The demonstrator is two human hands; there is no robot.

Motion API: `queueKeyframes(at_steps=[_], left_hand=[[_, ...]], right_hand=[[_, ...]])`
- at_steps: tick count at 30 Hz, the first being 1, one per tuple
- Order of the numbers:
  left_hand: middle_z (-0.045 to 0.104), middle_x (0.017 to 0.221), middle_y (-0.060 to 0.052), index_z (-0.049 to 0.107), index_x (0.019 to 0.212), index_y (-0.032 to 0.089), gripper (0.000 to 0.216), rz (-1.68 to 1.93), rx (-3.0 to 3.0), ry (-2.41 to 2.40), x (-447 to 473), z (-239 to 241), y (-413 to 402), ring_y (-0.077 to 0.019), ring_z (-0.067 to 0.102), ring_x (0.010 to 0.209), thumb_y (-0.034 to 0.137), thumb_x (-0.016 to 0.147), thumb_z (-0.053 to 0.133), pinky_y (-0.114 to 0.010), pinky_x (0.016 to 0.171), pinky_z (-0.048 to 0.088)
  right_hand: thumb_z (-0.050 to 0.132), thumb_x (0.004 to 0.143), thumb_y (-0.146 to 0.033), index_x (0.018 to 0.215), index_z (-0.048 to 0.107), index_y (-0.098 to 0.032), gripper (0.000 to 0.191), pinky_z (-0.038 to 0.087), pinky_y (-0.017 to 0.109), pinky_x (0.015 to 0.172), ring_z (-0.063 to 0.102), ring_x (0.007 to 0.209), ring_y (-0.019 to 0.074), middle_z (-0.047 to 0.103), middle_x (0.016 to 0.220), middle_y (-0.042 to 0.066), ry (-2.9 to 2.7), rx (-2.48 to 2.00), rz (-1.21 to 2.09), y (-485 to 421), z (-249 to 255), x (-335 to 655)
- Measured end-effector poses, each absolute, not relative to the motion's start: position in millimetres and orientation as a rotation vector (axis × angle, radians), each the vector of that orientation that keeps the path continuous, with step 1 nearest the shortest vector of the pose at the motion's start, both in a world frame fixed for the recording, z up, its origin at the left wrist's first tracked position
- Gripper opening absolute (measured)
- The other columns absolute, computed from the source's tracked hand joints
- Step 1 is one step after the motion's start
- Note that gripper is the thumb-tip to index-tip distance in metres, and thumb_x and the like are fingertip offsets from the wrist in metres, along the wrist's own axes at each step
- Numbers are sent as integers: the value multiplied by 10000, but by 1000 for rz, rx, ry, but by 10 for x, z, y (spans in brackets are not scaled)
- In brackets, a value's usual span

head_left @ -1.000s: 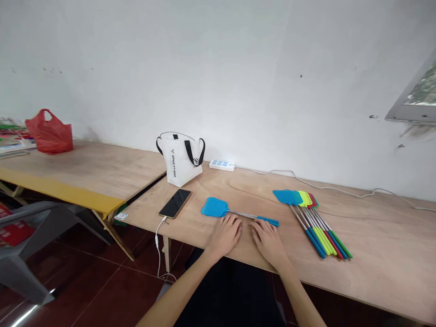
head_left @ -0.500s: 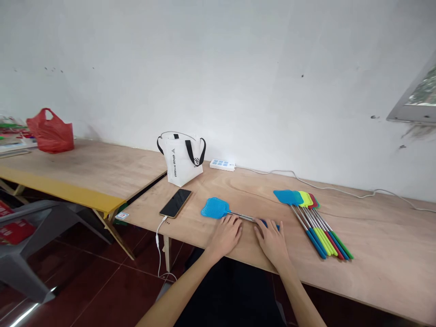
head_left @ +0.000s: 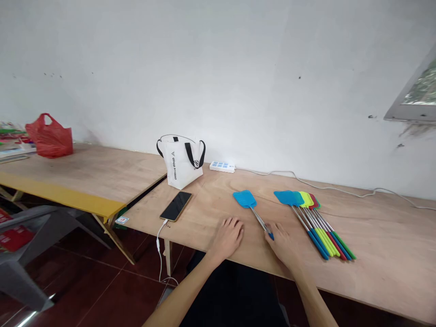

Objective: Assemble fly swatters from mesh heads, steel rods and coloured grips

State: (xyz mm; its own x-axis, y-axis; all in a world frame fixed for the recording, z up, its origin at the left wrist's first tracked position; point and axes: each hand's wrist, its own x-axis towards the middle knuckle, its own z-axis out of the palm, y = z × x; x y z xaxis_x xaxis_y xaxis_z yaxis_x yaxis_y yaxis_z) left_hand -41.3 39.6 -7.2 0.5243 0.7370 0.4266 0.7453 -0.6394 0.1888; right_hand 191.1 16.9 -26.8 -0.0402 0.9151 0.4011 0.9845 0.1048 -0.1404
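Note:
A blue fly swatter (head_left: pixel 245 199) lies on the wooden table, its head pointing away to the left and its metal shaft slanting down to the right. The fingers of my right hand (head_left: pixel 281 244) are closed around its blue handle, which they partly hide. My left hand (head_left: pixel 227 236) rests on the tabletop to the left of the handle, fingers stretched out and holding nothing. Right of my right hand, a fanned row of fly swatters (head_left: pixel 315 218) with blue, yellow-green, red and green handles lies side by side, heads toward the wall.
A charging phone (head_left: pixel 176 206) and a white bag (head_left: pixel 184 165) with black straps are at the table's left. A white power strip (head_left: pixel 222 166) sits near the wall, its cable running right. On the neighbouring table stands a red plastic bag (head_left: pixel 51 138); a grey chair (head_left: pixel 30 272) is below.
The single blue swatter has swung from nearly sideways to a steeper slant, its head moving right and away. My right hand has shifted slightly right with the handle; my left hand is off the shaft.

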Motion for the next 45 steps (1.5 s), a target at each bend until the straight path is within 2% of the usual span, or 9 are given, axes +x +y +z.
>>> queueKeyframes(at_steps=[4, 9, 14, 20, 26, 29, 36, 41, 45], left_hand=[[626, 1184, -70, 585, 1149, 211, 228, -741, -2732, -1319, -409, -51, 389, -248, 575, 1084, 247, 1049, 384, -416, 934, 457], [622, 1182, -70, 584, 1141, 211, 223, -735, -2739, -1325, -414, -44, 385, -248, 574, 1085, 239, 1049, 383, -414, 934, 455], [615, 1187, -73, 587, 1134, 210, 226, -756, -2739, -1309, -420, -42, 383, -247, 569, 1098, 237, 1048, 380, -415, 951, 455], [611, 1193, -73, 584, 1137, 208, 223, -750, -2761, -1317, -420, -24, 380, -241, 567, 1096, 230, 1045, 382, -406, 953, 458], [609, 1202, -75, 584, 1156, 206, 250, -741, -2764, -1328, -424, -17, 372, -239, 558, 1114, 241, 1050, 359, -404, 969, 448], [609, 1208, -75, 585, 1156, 206, 254, -740, -2759, -1337, -419, -32, 376, -239, 559, 1113, 246, 1051, 357, -405, 963, 450], [601, 1221, -87, 586, 1126, 194, 225, -699, -2769, -1347, -411, 2, 365, -245, 560, 1109, 233, 1037, 383, -405, 956, 449], [600, 1219, -83, 586, 1129, 192, 219, -688, -2771, -1351, -413, 29, 351, -243, 561, 1111, 229, 1037, 391, -402, 965, 447], [601, 1215, -82, 586, 1135, 192, 221, -686, -2769, -1348, -408, 26, 358, -242, 558, 1116, 225, 1035, 391, -400, 972, 445]], right_hand=[[483, 925, -290, 1076, 677, -236, 252, 455, 326, 733, 694, 871, 244, 733, 962, 76, -1983, -1878, -131, 173, -179, 2203], [555, 861, -369, 1085, 709, -257, 294, 458, 319, 676, 710, 917, 270, 751, 1044, 81, -1788, -2176, 3, 158, -89, 2508], [516, 876, -396, 1125, 721, -288, 339, 439, 330, 640, 706, 853, 265, 750, 1005, 73, -1723, -2253, -25, 134, -67, 2713], [513, 877, -357, 1199, 698, -235, 390, 445, 328, 673, 675, 937, 268, 703, 1100, 108, -1689, -2234, -64, 190, -119, 2800], [413, 944, -385, 1267, 661, -226, 437, 456, 334, 695, 648, 901, 245, 634, 1090, 103, -1592, -2205, -127, 210, -159, 2771], [375, 961, -385, 1241, 678, -202, 452, 473, 359, 728, 629, 891, 249, 608, 1098, 119, -1541, -2181, -188, 221, -193, 2748], [356, 951, -266, 1162, 731, -133, 450, 453, 421, 962, 553, 1102, 303, 611, 1152, 179, -1647, -2060, -399, 245, -303, 2745], [374, 970, -317, 1273, 688, -241, 443, 442, 451, 960, 532, 1187, 310, 610, 1342, 107, -1619, -2260, -418, 236, -304, 2736], [376, 974, -337, 1363, 622, -254, 468, 429, 484, 959, 499, 1264, 320, 576, 1423, 102, -1635, -2343, -414, 245, -295, 2690]])
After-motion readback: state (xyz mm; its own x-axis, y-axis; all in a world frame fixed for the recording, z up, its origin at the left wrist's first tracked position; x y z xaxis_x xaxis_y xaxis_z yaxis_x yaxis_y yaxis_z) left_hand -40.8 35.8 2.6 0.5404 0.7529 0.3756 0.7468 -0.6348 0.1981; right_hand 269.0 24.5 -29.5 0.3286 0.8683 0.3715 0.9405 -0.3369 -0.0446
